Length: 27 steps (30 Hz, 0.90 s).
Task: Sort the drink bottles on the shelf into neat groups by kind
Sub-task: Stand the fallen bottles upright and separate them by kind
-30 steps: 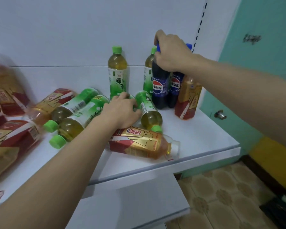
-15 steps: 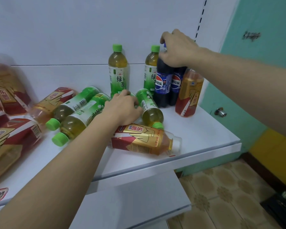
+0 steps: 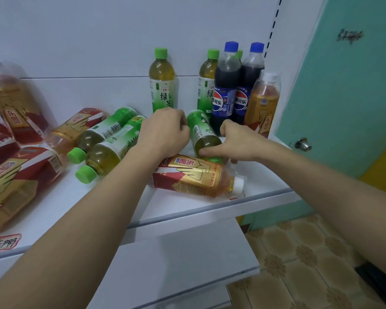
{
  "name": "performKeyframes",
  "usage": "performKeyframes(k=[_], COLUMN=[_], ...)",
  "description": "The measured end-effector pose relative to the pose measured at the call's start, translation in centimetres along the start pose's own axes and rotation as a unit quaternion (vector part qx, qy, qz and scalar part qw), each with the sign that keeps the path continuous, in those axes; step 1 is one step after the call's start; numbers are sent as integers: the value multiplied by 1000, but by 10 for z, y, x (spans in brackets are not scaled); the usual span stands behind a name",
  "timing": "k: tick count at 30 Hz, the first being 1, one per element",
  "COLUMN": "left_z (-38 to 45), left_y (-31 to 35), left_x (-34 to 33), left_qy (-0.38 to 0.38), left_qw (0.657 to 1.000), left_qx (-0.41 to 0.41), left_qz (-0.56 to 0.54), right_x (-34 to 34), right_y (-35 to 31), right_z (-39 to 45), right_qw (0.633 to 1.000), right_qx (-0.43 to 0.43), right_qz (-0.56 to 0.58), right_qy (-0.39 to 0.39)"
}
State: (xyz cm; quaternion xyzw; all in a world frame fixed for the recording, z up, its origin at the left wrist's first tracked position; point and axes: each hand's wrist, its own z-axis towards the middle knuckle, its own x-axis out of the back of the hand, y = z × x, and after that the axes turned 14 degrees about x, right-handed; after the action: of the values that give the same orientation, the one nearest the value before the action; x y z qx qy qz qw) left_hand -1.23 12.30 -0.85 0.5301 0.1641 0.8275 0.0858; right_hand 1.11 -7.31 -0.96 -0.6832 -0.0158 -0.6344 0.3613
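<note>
Step in hand: picking up the fallen green-capped plastic green-tea bottle (image 3: 204,134), lying just in front of the two upright blue-capped cola bottles (image 3: 226,85). Right hand (image 3: 236,141) curls around its neck end; left hand (image 3: 165,132) rests curled beside its base, grip indeterminate. Next move, judged: stand it upright with the green-tea bottles left of the colas, whose dark contents sit near full.

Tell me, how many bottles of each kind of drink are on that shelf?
Green tea bottles: 6, one mostly hidden behind the colas
Cola bottles: 2
Red-and-gold tea bottles: at least 6; the picture's left edge cuts some off
Total: at least 14
</note>
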Motion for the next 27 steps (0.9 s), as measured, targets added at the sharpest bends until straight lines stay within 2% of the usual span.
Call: performKeyframes(k=[3, 5, 9, 11, 15, 18, 23, 27], left_z=[-10, -18, -44, -57, -67, -68, -72, -79], left_y=[4, 1, -11, -13, -11, -9, -4, -2], left_x=[12, 21, 29, 21, 8, 6, 0, -1], left_qy=[72, 74, -53, -81, -10, 16, 51, 73], left_qw=[996, 993, 991, 992, 997, 998, 997, 996], left_qx=[-32, -61, -107, -100, -67, -51, -32, -22], left_qz=[-49, -73, -53, -16, 26, 36, 51, 40], right_x=[2, 1, 14, 32, 72, 94, 107, 103], right_y=[-5, -9, -17, -22, -40, -55, -76, -77], right_z=[-4, -8, -17, -19, -5, 23, 80, 111], right_qw=[995, 997, 996, 991, 983, 970, 955, 947], right_qx=[-5, -2, 31, 53, 86, 110, 131, 117], right_qz=[87, 72, -74, -106, -111, -161, -229, -274], right_qy=[-49, -35, 27, 61, 117, 146, 133, 118])
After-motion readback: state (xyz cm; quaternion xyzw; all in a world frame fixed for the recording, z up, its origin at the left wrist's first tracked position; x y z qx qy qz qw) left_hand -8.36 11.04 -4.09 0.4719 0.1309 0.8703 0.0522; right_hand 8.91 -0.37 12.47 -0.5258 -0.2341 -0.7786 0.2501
